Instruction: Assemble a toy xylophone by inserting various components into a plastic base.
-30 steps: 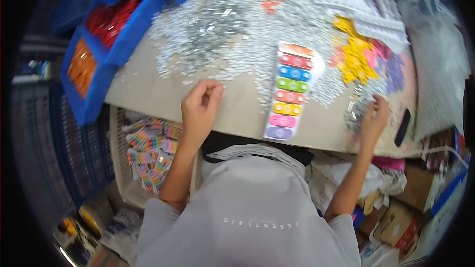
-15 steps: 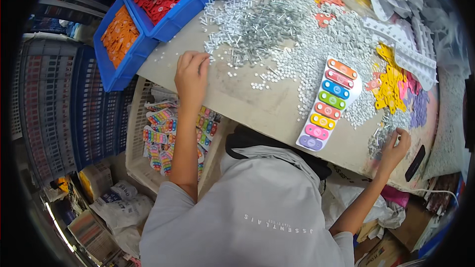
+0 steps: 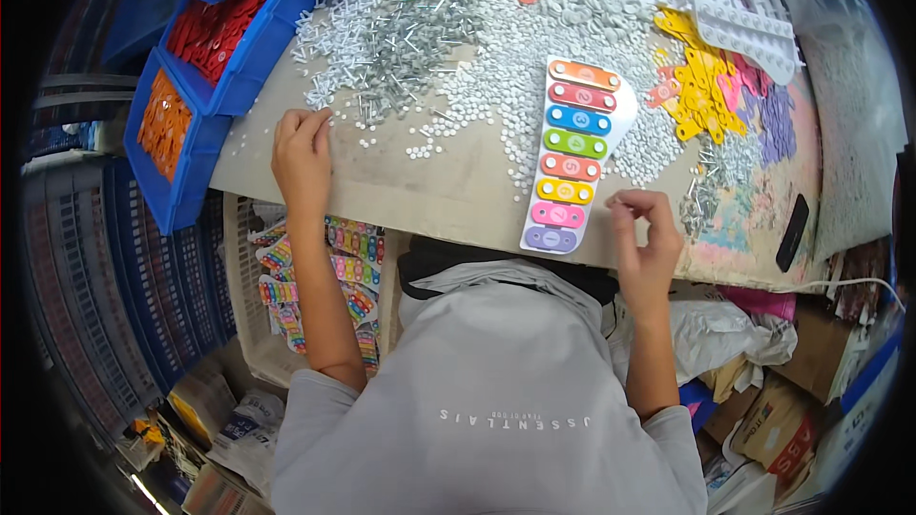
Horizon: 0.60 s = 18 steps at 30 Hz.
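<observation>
A toy xylophone (image 3: 574, 142) lies on the table in front of me, its white base carrying a column of coloured bars. White round caps show at the ends of the upper bars; the pink and purple bars at the near end show small dark holes instead. Beside those near bars, my right hand (image 3: 651, 246) is raised with thumb and forefinger pinched; whatever is between them is too small to make out. My left hand (image 3: 303, 160) rests at the table's left side with curled fingers, near the heap of metal pins (image 3: 396, 48). What it holds, if anything, is hidden.
Loose white caps (image 3: 520, 48) spread over the table's middle. Yellow bars (image 3: 701, 86), purple bars (image 3: 778, 124) and white bases (image 3: 744, 33) pile at the right, near a dark phone (image 3: 792, 234). Blue bins (image 3: 234, 76) stand far left; a crate (image 3: 250, 324) of finished xylophones sits below.
My right hand has moved left from the small pile of pins to beside the xylophone. The whole view has shifted; my left hand stays at the table's left side.
</observation>
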Each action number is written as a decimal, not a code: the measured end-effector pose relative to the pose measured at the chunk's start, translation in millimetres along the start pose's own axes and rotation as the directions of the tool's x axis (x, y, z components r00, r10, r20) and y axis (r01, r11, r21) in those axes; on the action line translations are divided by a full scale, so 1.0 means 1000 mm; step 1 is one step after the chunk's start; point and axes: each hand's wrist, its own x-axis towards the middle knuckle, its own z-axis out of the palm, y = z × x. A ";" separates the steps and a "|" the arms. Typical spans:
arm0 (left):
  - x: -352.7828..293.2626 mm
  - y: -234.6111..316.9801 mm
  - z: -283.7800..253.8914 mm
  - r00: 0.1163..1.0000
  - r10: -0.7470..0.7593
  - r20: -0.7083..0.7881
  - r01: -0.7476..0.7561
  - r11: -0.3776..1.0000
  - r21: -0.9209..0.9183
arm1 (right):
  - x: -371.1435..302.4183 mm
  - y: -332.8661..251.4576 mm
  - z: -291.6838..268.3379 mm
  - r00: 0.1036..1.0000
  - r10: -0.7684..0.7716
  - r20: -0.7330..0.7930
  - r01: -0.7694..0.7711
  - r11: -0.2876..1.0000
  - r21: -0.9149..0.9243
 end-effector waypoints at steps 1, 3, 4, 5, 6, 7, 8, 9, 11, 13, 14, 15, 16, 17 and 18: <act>0.000 0.001 0.000 1.000 0.013 0.004 -0.013 0.999 0.029 | -0.004 0.002 0.005 1.000 -0.006 0.001 0.006 0.998 0.066; 0.002 0.004 0.000 0.999 0.041 -0.006 -0.041 0.998 0.043 | -0.008 0.009 0.013 0.998 -0.059 -0.014 0.060 0.996 0.070; 0.002 0.004 0.000 0.998 0.065 -0.020 -0.063 0.996 0.061 | -0.009 0.010 0.016 0.993 -0.117 -0.023 0.118 0.990 0.075; 0.003 0.003 0.001 0.998 0.067 -0.019 -0.066 0.996 0.062 | -0.008 0.008 0.017 0.993 -0.115 -0.025 0.116 0.990 0.076; 0.003 0.001 0.003 0.994 0.101 -0.038 -0.098 0.992 0.082 | -0.006 0.005 0.018 0.983 -0.183 -0.021 0.183 0.983 0.013; 0.003 -0.001 0.004 0.989 0.136 -0.056 -0.130 0.986 0.103 | -0.006 0.003 0.019 0.968 -0.250 -0.014 0.249 0.967 -0.051; 0.003 -0.001 0.005 0.989 0.139 -0.054 -0.133 0.986 0.102 | -0.007 0.004 0.021 0.969 -0.248 -0.017 0.247 0.968 -0.051; 0.003 0.000 0.007 0.981 0.155 -0.120 -0.138 0.981 0.139 | -0.009 0.007 0.023 0.976 -0.217 -0.016 0.217 0.976 -0.034; 0.003 0.002 0.007 0.968 0.176 -0.181 -0.144 0.974 0.174 | -0.010 0.009 0.025 0.983 -0.182 -0.017 0.182 0.983 -0.018; -0.003 0.013 0.002 0.985 -0.058 -0.163 0.041 0.993 -0.108 | -0.009 0.010 0.027 0.969 -0.243 -0.032 0.242 0.969 -0.040; -0.005 0.026 -0.001 0.985 -0.058 -0.162 0.041 0.993 -0.109 | -0.010 0.010 0.027 0.970 -0.243 -0.032 0.241 0.970 -0.041; -0.008 0.046 -0.003 0.985 -0.162 -0.066 0.130 0.930 -0.343 | -0.010 0.011 0.027 0.963 -0.267 -0.032 0.266 0.963 -0.053; -0.013 0.065 -0.002 0.970 -0.238 0.053 0.228 0.806 -0.547 | -0.011 0.011 0.026 0.956 -0.292 -0.033 0.289 0.955 -0.064; -0.022 0.079 0.000 0.963 -0.212 0.166 0.267 0.664 -0.699 | -0.011 0.011 0.027 0.956 -0.292 -0.032 0.290 0.955 -0.062; -0.029 0.092 0.001 0.949 -0.162 0.271 0.315 0.493 -0.811 | -0.010 0.011 0.027 0.952 -0.304 -0.029 0.301 0.951 -0.071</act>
